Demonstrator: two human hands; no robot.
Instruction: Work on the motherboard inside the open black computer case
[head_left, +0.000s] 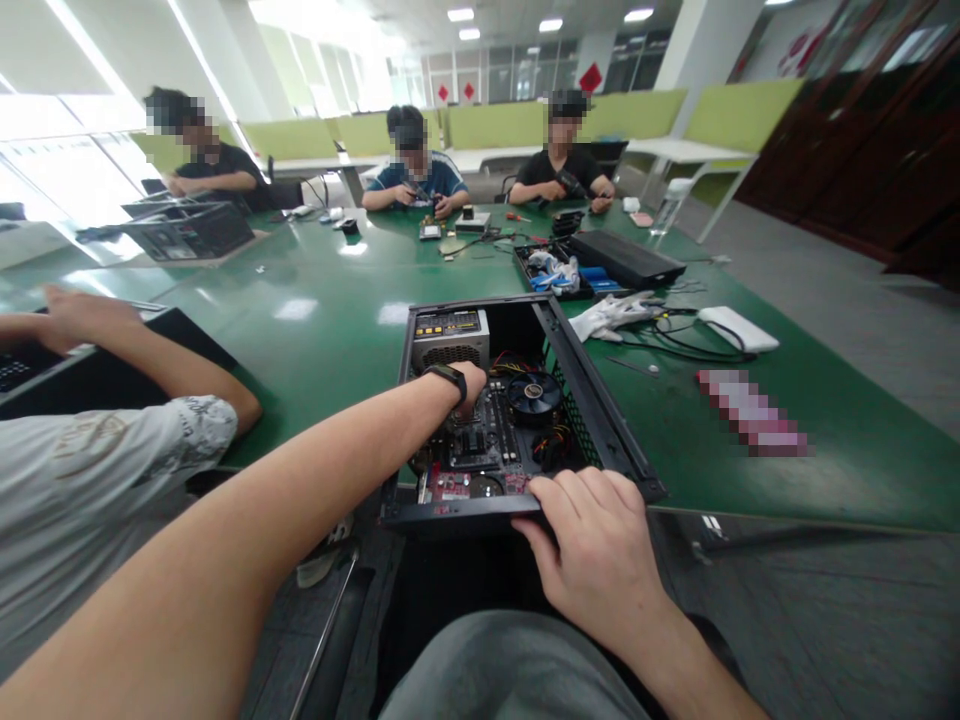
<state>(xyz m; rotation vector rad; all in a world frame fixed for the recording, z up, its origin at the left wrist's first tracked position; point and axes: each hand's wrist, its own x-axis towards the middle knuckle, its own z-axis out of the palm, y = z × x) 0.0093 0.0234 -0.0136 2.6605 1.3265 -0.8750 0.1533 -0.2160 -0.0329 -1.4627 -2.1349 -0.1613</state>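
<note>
An open black computer case (600, 400) lies at the near edge of the green table (330, 330), showing a motherboard (487, 440), a round cooler fan (534, 393) and a power supply (450, 338). My left hand (471, 385), with a black watch on the wrist, reaches into the case over the motherboard; its fingers are curled down and hidden, so what they touch is unclear. My right hand (592, 540) grips the near front edge of the case, fingers wrapped over the rim.
A person's arm in a white sleeve (112, 460) rests on a black case at my left. Three people work at the far side. White gloves (615, 312), cables, a white box (739, 328), a black flat unit (626, 258) and another open case (187, 230) lie on the table.
</note>
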